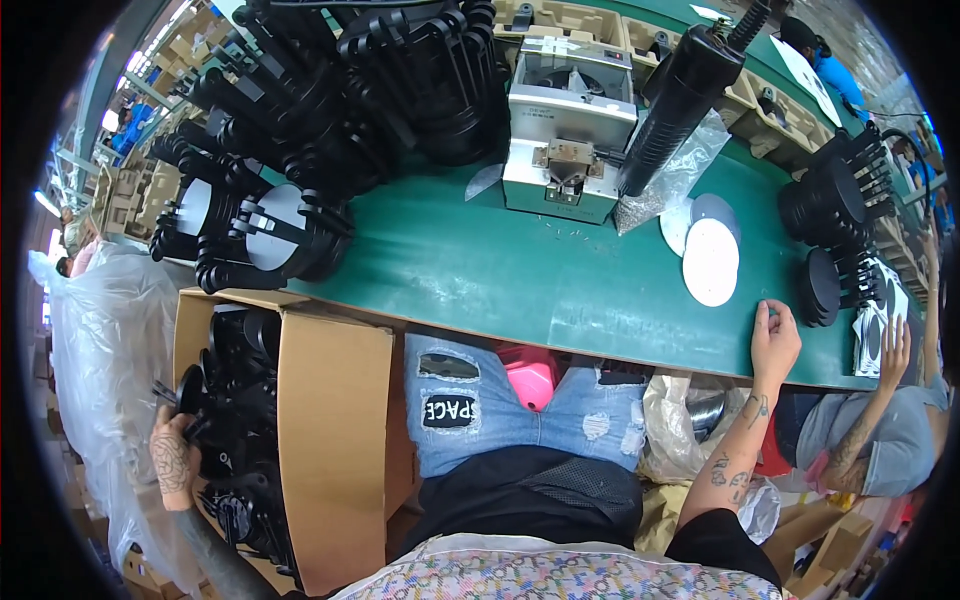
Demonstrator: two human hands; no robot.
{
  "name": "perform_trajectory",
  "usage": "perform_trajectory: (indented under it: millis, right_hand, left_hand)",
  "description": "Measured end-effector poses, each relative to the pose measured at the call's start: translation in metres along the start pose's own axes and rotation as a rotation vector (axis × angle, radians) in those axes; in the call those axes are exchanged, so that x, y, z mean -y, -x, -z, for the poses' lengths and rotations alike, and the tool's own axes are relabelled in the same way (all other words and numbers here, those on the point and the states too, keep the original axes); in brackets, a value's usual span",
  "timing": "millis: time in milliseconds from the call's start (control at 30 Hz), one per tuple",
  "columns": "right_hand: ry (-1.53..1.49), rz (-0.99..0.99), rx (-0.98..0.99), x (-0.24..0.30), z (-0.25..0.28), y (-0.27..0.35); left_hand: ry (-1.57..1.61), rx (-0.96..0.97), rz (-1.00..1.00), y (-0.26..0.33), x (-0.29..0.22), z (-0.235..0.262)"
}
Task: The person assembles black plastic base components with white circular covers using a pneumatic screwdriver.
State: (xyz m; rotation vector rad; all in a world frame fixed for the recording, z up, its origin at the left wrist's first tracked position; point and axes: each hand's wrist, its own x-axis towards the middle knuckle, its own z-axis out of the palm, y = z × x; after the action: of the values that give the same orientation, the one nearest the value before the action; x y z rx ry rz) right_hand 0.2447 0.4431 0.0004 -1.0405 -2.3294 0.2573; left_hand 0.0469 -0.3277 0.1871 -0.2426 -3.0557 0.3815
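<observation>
Honestly, the left hand [175, 462] seems clamped on a black disc-ended fitting [190, 388] over the open cardboard carton [335, 450], though it's murky near the fisheye rim; that fitting could snag on the jumbled black parts [255, 400] packed around it. Right hand [776, 345] rests loosely curled, nothing visible in it, at the green worktable's [450, 260] edge. Printed lettering shows on a jeans patch [450, 411] and, smaller, on the silver screw feeder [535, 190].

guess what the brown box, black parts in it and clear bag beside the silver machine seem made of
Brown box: likely cardboard, matte with flat folded panels. Black parts: probably moulded plastic, satin with soft highlights, though coated metal is possible. Clear bag: apparently thin plastic film, glossy and crinkled.
</observation>
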Motion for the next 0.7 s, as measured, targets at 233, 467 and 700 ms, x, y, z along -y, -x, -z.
perform_trajectory:
  millis: [233,467,700]
  right_hand:
    - [-0.015,-0.018,-0.014,-0.006,-0.006,0.001]
    - [-0.646,-0.162,-0.232,0.085,-0.008,0.053]
    - [-1.358,0.325,0.685,0.239,0.012,0.141]
  left_hand:
    - [-0.02,-0.378,-0.006,0.008,0.015,0.037]
    - [0.026,-0.638,-0.026,0.036,-0.014,0.063]
    - [1.351,-0.382,-0.093,0.019,-0.203,0.019]
